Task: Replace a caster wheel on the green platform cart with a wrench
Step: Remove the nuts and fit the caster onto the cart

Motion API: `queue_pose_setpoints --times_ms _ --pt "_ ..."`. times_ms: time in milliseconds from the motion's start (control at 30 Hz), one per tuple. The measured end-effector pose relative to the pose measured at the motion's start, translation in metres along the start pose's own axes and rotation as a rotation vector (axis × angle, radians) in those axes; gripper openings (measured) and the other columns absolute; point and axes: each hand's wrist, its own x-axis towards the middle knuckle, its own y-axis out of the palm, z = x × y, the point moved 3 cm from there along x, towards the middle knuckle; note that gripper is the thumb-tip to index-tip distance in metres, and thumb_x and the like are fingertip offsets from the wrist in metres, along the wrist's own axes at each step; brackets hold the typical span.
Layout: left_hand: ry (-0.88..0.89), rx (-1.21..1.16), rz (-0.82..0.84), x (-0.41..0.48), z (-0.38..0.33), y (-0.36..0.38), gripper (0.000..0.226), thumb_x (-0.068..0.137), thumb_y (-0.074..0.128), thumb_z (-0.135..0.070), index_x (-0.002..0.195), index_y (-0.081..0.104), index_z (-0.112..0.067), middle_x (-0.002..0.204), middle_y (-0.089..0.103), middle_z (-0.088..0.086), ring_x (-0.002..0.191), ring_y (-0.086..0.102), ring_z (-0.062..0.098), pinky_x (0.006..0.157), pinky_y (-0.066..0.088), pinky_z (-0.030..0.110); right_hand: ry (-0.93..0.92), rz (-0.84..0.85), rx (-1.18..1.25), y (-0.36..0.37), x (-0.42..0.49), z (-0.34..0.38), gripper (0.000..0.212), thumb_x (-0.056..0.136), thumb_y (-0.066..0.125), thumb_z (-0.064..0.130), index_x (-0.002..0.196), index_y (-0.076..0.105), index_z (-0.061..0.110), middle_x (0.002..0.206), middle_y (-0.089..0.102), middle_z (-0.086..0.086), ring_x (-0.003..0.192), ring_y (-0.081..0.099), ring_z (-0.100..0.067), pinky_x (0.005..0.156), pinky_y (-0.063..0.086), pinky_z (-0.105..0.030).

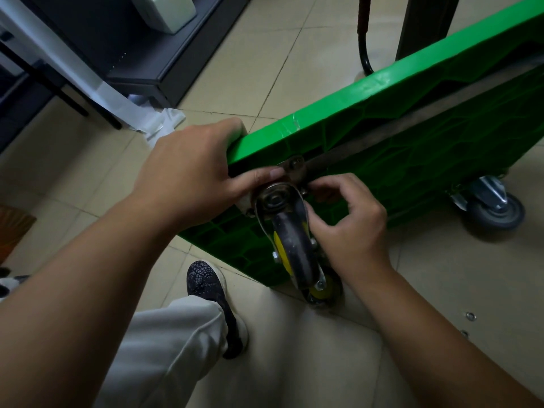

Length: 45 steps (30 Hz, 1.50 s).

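The green platform cart [382, 119] stands tipped on its side with its ribbed underside facing me. A worn caster wheel [294, 245] with a black tyre and yellow hub sits on its metal mounting plate [294, 167] at the near corner. My left hand [194, 172] grips that corner of the cart, thumb by the plate. My right hand [350, 225] has its fingers curled in beside the caster's fork, pinching at a fastener that I cannot see clearly. No wrench is in view.
A second caster [494, 207], grey with a shiny fork, is at the cart's lower right. Two small washers or nuts [470, 316] lie on the tiled floor at right. My shoe [212, 298] and trouser leg are below. Dark furniture [117, 48] stands at the upper left.
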Motion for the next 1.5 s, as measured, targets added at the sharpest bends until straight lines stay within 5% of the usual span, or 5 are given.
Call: queue_pose_setpoints --times_ms 200,500,933,1233,1500 --pt "0.014 0.002 -0.003 0.001 0.004 0.003 0.068 0.078 0.041 -0.091 0.087 0.051 -0.024 0.065 0.047 -0.010 0.059 0.046 0.007 0.056 0.040 0.035 0.349 0.002 0.161 0.002 -0.006 -0.004 0.028 0.090 0.070 0.042 0.079 0.068 0.017 0.066 0.064 0.006 0.061 0.058 -0.005 0.056 0.044 -0.016" --pt "0.023 0.017 -0.009 0.002 0.006 0.004 0.065 0.077 0.039 -0.090 0.087 0.050 -0.027 0.065 0.047 -0.011 0.060 0.046 0.007 0.057 0.040 0.035 0.445 -0.014 0.250 0.006 0.000 0.000 0.015 0.084 0.080 0.027 0.077 0.073 0.016 0.066 0.069 0.000 0.058 0.063 -0.011 0.053 0.050 -0.020" --pt "0.022 0.013 -0.001 0.002 0.005 0.004 0.067 0.076 0.038 -0.090 0.088 0.051 -0.026 0.066 0.047 -0.011 0.059 0.046 0.007 0.056 0.039 0.035 -0.041 -0.020 -0.191 -0.003 0.002 0.006 0.021 0.076 0.085 0.014 0.080 0.064 0.010 0.080 0.063 0.000 0.075 0.059 -0.017 0.066 0.046 -0.023" --pt "0.029 0.013 -0.012 0.001 0.005 0.004 0.064 0.081 0.043 -0.089 0.088 0.051 -0.025 0.065 0.046 -0.010 0.059 0.046 0.010 0.057 0.039 0.035 0.004 0.010 -0.121 -0.006 -0.003 -0.009 0.018 0.080 0.082 0.013 0.091 0.068 0.011 0.086 0.067 0.004 0.079 0.060 -0.002 0.072 0.042 -0.003" --pt "0.027 0.026 -0.014 0.001 0.005 0.003 0.065 0.081 0.043 -0.089 0.088 0.051 -0.025 0.065 0.048 -0.010 0.058 0.048 0.010 0.056 0.038 0.034 -0.049 -0.006 -0.096 -0.014 -0.040 -0.081 0.018 0.081 0.080 0.000 0.097 0.071 0.000 0.095 0.066 -0.006 0.089 0.064 -0.015 0.082 0.051 -0.019"
